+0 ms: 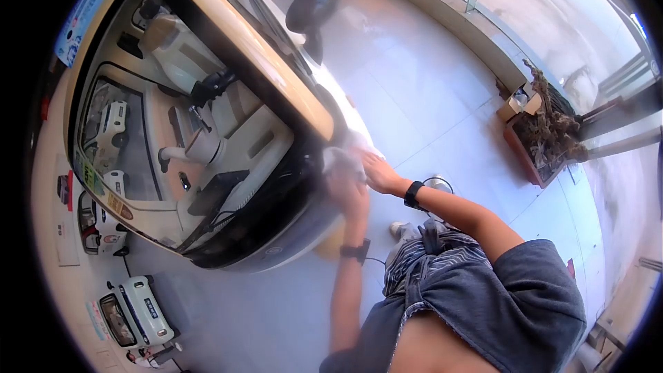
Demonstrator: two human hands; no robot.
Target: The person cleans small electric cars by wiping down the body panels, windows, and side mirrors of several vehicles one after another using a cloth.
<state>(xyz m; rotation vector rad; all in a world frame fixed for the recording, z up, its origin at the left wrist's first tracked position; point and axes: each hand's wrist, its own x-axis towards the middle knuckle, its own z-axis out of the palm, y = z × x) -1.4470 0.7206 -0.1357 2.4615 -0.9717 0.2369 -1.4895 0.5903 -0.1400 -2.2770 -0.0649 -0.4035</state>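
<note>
A white cloth lies against the front corner of a small cream-and-black vehicle. My left hand, blurred, is closed on the cloth, with a dark band on its wrist. Close beside it, my right hand has its fingers together at the cloth's edge, near the vehicle's pale side; a black watch is on that wrist. Haze blurs the fingertips. Through the windshield, a steering wheel and light seats show.
A round dark mirror sticks out from the vehicle. Pale floor tiles lie beyond my hands. A planter with a gnarled plant stands at the right by a low ledge. Another small vehicle and a person are at the lower left.
</note>
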